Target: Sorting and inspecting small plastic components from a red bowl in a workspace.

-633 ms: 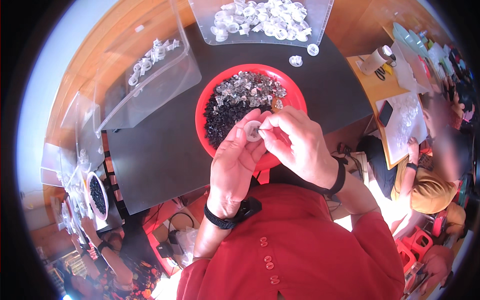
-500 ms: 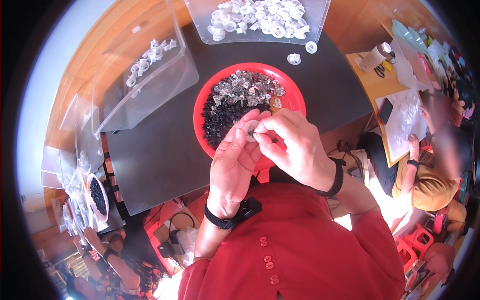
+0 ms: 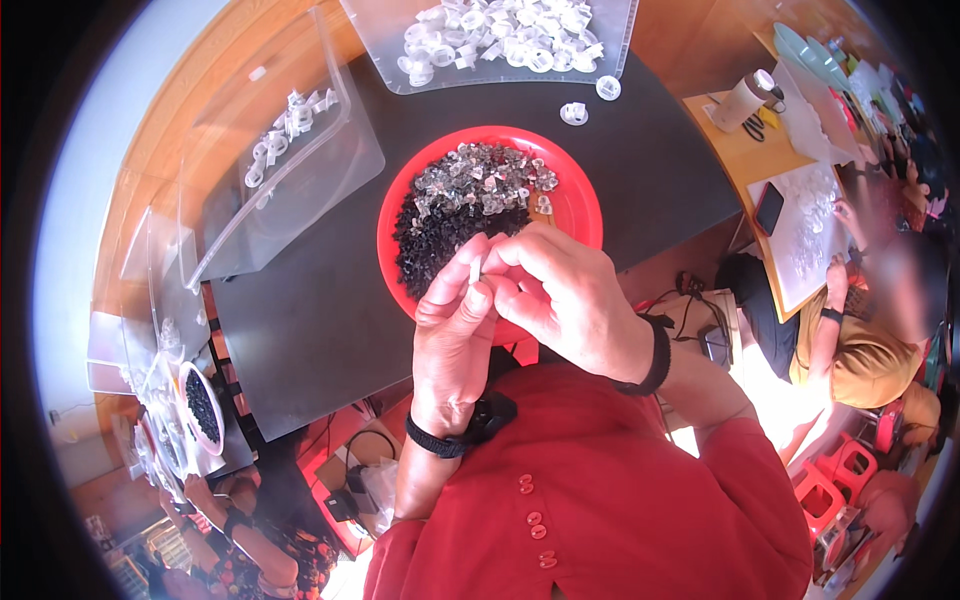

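Note:
Over the front of a red basin, my left hand pinches a small white round plastic part between thumb and fingers, turned almost edge-on. My right hand is closed against the same part, its thumb and index fingertips meeting at it. Whatever sits between the right fingertips is hidden. The basin holds a pile of small black pieces and, behind them, a heap of small clear plastic pieces.
A clear bin of white plastic parts stands behind the basin; two loose white parts lie beside it. Another clear bin stands left on the dark table. Co-workers sit at both sides, one near a phone.
The white part has tilted from face-up to nearly edge-on, and my hands have drawn slightly left and closer together. A small dark bit at my right fingertips is now out of sight.

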`<state>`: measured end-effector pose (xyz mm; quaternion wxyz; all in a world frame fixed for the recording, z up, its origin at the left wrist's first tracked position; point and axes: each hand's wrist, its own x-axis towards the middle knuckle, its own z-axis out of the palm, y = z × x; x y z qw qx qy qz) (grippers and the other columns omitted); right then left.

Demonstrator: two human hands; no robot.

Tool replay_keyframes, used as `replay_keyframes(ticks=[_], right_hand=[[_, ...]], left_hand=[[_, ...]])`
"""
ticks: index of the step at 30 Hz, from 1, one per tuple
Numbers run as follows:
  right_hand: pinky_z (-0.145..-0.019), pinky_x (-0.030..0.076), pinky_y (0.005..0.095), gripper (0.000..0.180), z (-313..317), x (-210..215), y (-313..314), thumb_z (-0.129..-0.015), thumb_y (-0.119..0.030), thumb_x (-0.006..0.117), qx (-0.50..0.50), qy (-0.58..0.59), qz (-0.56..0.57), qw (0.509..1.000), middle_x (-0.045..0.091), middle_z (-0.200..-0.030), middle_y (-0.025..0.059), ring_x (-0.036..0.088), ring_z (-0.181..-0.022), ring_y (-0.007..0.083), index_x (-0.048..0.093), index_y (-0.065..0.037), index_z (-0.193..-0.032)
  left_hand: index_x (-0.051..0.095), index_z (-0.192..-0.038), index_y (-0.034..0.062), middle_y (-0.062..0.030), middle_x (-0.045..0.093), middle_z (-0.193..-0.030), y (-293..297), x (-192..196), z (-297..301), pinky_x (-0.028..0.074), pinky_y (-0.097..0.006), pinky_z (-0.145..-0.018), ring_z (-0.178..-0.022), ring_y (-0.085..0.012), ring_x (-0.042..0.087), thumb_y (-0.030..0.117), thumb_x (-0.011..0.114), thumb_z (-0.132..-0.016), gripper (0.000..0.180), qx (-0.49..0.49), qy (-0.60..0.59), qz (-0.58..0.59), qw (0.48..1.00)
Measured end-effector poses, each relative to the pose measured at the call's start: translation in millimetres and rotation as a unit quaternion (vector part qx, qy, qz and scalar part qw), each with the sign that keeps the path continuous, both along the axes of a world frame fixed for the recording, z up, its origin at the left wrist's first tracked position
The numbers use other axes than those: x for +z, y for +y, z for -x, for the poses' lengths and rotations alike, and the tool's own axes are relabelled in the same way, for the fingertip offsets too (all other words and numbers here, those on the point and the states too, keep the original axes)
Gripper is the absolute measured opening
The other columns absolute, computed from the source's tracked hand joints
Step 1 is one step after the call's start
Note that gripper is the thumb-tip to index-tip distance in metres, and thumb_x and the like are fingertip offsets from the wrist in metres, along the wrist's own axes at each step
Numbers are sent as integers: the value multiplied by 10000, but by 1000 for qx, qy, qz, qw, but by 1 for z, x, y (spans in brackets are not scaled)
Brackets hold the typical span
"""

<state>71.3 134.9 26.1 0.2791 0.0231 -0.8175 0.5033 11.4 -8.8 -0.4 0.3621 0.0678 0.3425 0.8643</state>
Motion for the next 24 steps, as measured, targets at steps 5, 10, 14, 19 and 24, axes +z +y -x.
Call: replay_keyframes(ticks=[5, 10, 14, 19, 24], right_hand=[[-600, 485, 375, 187, 2, 3, 2, -808, -33, 672, 26, -15, -10, 999, 558, -819, 96, 607, -694, 284, 547, -35, -948], [-594, 480, 368, 164, 0, 4, 5, -825, -46, 667, 57, -43, 18, 997, 576, -814, 102, 613, -697, 283, 568, -30, -955], [-612, 497, 361, 133, 2, 9, 10, -824, -49, 669, 83, -61, 1, 995, 606, -803, 110, 633, -710, 271, 603, -23, -936], [-583, 509, 328, 96, 28, 40, 26, -811, -82, 674, 172, -142, -25, 975, 660, -688, 137, 652, -595, 245, 652, 10, -823], [-578, 492, 306, 198, 106, 86, 26, -835, -193, 705, 170, -113, -73, 976, 679, -693, 124, 645, -589, 170, 699, 2, -806]], left_hand=[[564, -1313, 47, -137, 601, -1289, -2, 2, -2, 447, -381, -1042, -1196, -226, 566, 40, 650, -895, 427, 30, 27, 24, 999], [588, -1278, 15, -104, 629, -1247, -3, -1, -3, 466, -348, -1009, -1134, -192, 597, 33, 638, -904, 378, 30, 54, 39, 997], [591, -1283, 28, -77, 652, -1186, -6, 2, -2, 485, -302, -930, -1031, -155, 614, 57, 644, -908, 380, 21, 49, 49, 997], [427, -1432, 45, -69, 578, -1285, -8, 12, -4, 470, -267, -874, -1052, -116, 564, 140, 667, -910, 584, 19, 75, 56, 995], [367, -1452, 39, -139, 468, -1408, -19, 13, -2, 490, -247, -820, -999, -157, 599, 261, 655, -926, 639, 7, 71, 68, 995]])
